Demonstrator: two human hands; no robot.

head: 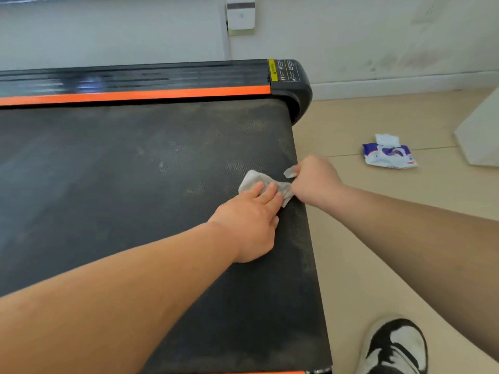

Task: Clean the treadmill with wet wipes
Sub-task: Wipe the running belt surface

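Treadmill belt (121, 171), black and dusty with pale smudges, fills the left of the view. An orange-striped side rail (135, 95) runs along its far edge, ending in a black corner cap with a yellow warning label (283, 70). A greyed wet wipe (253, 180) lies on the belt close to its right edge. The left hand (251, 225) presses straight fingers flat on the wipe. The right hand (314, 179) is curled into a fist, gripping the wipe's right end, with a scrap poking out above the knuckles. A pack of wipes (388, 155) lies on the tiled floor (378, 225), well apart from the belt's right edge, one sheet sticking up. A black-and-white shoe (397, 346) stands just beside the belt's near right corner.
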